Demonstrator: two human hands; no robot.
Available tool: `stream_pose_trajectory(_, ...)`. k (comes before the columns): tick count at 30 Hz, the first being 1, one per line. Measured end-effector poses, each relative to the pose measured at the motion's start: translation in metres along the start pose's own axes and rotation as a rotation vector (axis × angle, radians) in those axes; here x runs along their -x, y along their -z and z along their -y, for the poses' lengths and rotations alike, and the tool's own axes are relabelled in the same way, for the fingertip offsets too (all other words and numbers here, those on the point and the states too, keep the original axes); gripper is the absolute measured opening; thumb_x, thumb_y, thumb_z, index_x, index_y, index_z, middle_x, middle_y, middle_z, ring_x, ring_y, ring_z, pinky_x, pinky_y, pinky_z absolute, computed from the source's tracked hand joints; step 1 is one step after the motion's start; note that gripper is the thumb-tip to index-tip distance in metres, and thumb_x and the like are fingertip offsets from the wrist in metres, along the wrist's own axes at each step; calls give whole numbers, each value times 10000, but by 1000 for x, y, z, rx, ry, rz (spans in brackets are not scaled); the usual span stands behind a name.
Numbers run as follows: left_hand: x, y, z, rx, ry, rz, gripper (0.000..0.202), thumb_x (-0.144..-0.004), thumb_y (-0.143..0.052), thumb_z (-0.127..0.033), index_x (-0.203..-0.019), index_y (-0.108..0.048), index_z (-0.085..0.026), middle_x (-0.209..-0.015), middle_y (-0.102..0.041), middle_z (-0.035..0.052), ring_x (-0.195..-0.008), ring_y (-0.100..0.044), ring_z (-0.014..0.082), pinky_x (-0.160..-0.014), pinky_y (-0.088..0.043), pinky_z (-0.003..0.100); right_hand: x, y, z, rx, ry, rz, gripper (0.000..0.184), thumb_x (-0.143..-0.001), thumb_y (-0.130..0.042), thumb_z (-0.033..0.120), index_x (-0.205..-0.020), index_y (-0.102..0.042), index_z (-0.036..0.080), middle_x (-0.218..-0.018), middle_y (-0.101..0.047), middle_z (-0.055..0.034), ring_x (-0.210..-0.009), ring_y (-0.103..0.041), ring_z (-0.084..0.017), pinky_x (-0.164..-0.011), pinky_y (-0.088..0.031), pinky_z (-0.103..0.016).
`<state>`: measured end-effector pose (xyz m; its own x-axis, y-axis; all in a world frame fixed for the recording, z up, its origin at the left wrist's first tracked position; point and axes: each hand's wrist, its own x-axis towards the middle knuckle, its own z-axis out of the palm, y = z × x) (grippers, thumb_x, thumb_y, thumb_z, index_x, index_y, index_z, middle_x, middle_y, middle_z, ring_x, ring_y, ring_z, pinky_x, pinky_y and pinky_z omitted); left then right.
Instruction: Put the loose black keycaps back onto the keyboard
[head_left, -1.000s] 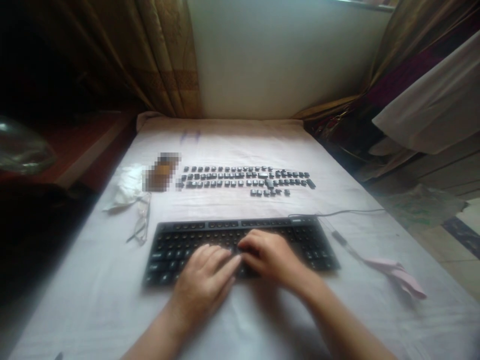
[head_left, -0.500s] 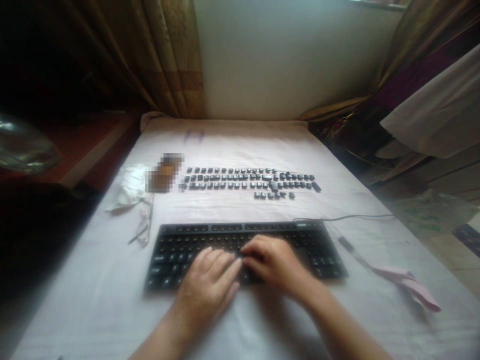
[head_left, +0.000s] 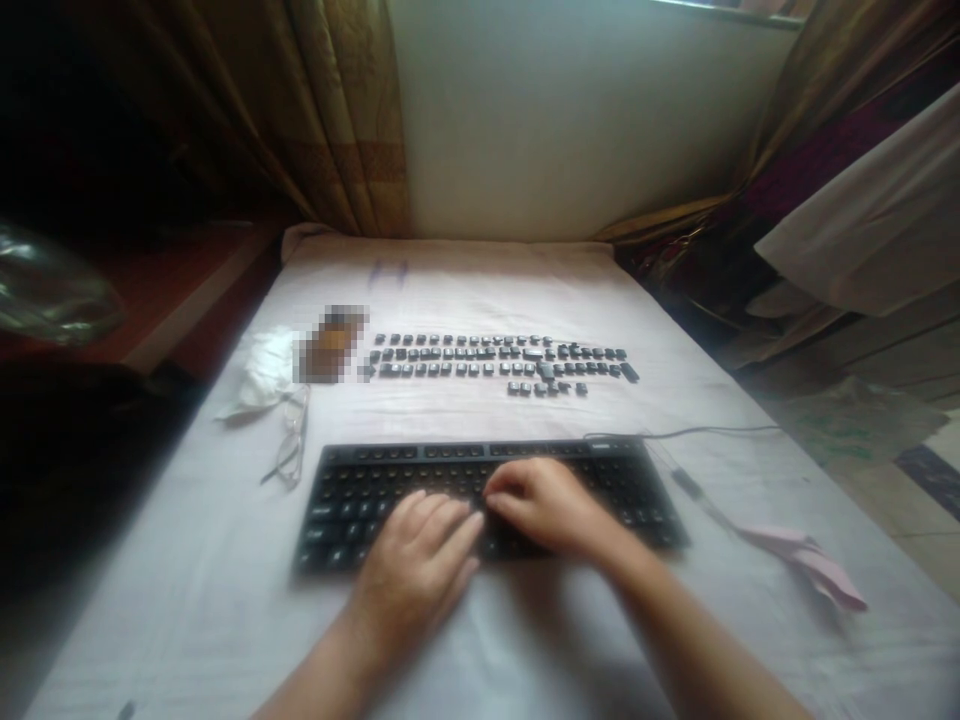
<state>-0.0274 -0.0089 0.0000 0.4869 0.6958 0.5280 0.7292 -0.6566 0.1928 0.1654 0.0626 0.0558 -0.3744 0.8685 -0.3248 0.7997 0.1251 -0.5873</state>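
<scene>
A black computer keyboard (head_left: 630, 490) lies across the white sheet in front of me. On its left and middle part my left hand (head_left: 420, 550) rests, fingers stretched out and lying low over the keys. Close by its fingertips, my right hand (head_left: 544, 505) is closed in a pinch over the middle of the keyboard. What its fingertips hold, if anything, is hidden. Beyond the keyboard, loose black keycaps (head_left: 546, 371) are laid out in several rows, with a shorter row nearest me.
Eyeglasses (head_left: 291, 450), a white crumpled cloth (head_left: 262, 370) and a pixelated orange-brown item (head_left: 330, 345) lie to the left. On the right are the cable (head_left: 712, 431), a small dark piece (head_left: 686, 483) and a pink cloth strip (head_left: 817, 565). Curtains (head_left: 352, 120) hang behind.
My right hand has lifted slightly, its fingers more curled together. The left hand stays nearly in place. The whole view has shifted a little.
</scene>
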Motion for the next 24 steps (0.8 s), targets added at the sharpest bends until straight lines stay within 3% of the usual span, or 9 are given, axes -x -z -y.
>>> stream_pose_trajectory(6, -1, -2, 0, -14, 8, 13, 304, -952, -507, -242, -1211, -651, -175, -1145, -660, 85, -1113, -568, 229, -1081, -404, 435, -3, 5, 8, 71, -56, 21, 212, -777, -615, 190, -859, -801, 250, -871, -790, -25, -811, -717, -197, -732, -488, -270)
stream_pose_trajectory(13, 0, -1, -1, -26, 10, 43, 330, -963, -488, -252, -1251, -630, -175, -1163, -649, 88, -1122, -561, 236, -1074, -409, 443, -4, 2, 10, 175, -74, -40, 199, -770, -637, 206, -805, -804, 308, -818, -789, -12, -759, -719, -207, -687, -493, -280)
stream_pose_trajectory(17, -1, -2, -2, -19, 20, 35, 327, -970, -482, -254, -1248, -630, -164, -1161, -648, 87, -1122, -553, 241, -1080, -392, 444, -4, -1, 5, 203, -34, -87, 177, -769, -659, 221, -815, -808, 304, -844, -787, -25, -780, -716, -210, -700, -498, -283)
stream_pose_trajectory(24, 0, -4, -4, -25, 23, 38, 321, -984, -462, -266, -1230, -636, -157, -1165, -652, 82, -1129, -542, 245, -1088, -368, 445, -2, -6, 4, 189, -86, -69, 187, -807, -635, 231, -858, -804, 291, -911, -784, -27, -843, -714, -226, -737, -507, -308)
